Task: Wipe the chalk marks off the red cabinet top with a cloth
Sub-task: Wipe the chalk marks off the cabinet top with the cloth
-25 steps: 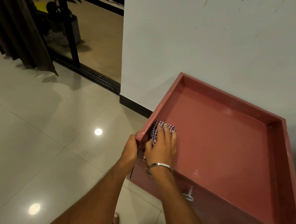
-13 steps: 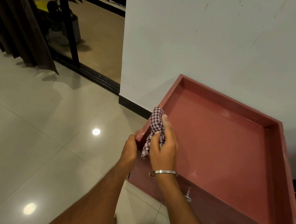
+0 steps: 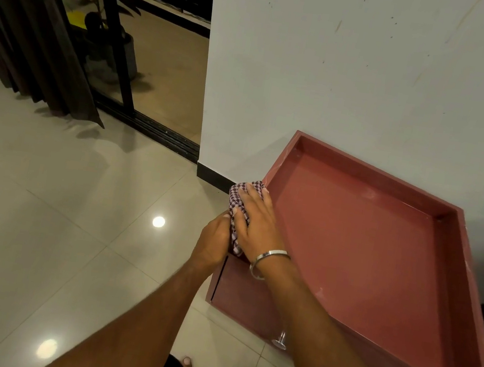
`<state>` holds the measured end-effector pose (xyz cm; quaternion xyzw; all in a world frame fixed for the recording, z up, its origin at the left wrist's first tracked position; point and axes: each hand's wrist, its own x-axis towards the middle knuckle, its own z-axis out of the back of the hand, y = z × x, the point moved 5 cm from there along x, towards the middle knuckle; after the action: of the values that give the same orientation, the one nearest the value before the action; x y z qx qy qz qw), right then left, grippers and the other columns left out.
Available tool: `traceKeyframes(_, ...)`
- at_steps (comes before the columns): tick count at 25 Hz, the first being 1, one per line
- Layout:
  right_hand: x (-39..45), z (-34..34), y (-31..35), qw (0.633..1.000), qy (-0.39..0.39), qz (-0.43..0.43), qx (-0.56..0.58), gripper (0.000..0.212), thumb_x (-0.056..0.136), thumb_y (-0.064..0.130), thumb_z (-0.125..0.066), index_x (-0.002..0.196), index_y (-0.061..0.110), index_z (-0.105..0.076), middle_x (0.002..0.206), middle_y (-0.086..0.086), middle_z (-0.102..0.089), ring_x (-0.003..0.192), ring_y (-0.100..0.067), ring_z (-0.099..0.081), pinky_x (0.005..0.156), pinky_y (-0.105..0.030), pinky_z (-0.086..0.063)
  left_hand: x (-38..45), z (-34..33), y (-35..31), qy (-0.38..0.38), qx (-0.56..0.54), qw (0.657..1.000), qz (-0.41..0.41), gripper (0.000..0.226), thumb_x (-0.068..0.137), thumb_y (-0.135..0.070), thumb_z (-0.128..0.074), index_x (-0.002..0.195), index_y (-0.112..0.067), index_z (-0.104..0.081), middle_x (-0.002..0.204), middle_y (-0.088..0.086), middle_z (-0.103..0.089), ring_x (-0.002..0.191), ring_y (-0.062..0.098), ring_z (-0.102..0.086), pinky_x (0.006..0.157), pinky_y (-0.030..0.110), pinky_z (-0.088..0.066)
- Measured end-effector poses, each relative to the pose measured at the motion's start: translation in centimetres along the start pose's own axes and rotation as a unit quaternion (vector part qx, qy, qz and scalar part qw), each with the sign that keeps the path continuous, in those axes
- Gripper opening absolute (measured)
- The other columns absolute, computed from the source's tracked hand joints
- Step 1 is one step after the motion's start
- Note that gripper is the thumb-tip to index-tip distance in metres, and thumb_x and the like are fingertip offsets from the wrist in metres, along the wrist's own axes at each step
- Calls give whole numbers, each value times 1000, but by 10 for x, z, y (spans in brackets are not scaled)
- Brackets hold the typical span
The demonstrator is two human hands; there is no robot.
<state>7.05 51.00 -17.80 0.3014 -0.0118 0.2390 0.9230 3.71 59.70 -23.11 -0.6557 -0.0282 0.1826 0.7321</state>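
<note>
The red cabinet (image 3: 362,253) stands against the white wall, its top a shallow recessed tray with a raised rim. Faint pale smudges show along the rim and on the near right of the top. My right hand (image 3: 256,223), with a silver bangle on the wrist, presses a purple-and-white checked cloth (image 3: 239,203) over the left rim. My left hand (image 3: 214,242) grips the near left corner of the cabinet just below the cloth; its fingers are hidden behind the rim.
A metal knob (image 3: 279,341) sticks out of the cabinet's front. Glossy pale floor tiles (image 3: 54,217) spread to the left. A dark curtain (image 3: 27,32) and a sliding-door track (image 3: 154,131) lie at the far left, with a potted plant (image 3: 110,45) beyond. My toe (image 3: 186,361) shows below.
My right hand lifted the cloth from the near left corner of the top and laid it over the left rim, farther along. My left hand stayed on the corner.
</note>
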Motion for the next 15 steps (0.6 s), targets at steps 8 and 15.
traceKeyframes(8,-10,-2,0,1000,-13,2,8,47,102,26,-35,148,21,-31,159,4,-22,147,-8,1,120,-25,2,12,5,-18,-15,24,999,-44,30,100,-29,-33,114,-35,-60,98,-16,-66,87,-6,-62,71,11,-46)
traceKeyframes(15,38,11,-19,995,85,-42,-34,49,104,28,-29,151,17,-23,162,1,-10,149,-20,8,121,-30,5,25,-10,-45,-33,87,991,-101,35,100,-22,-31,125,-21,-55,113,1,-66,96,8,-61,86,26,-52)
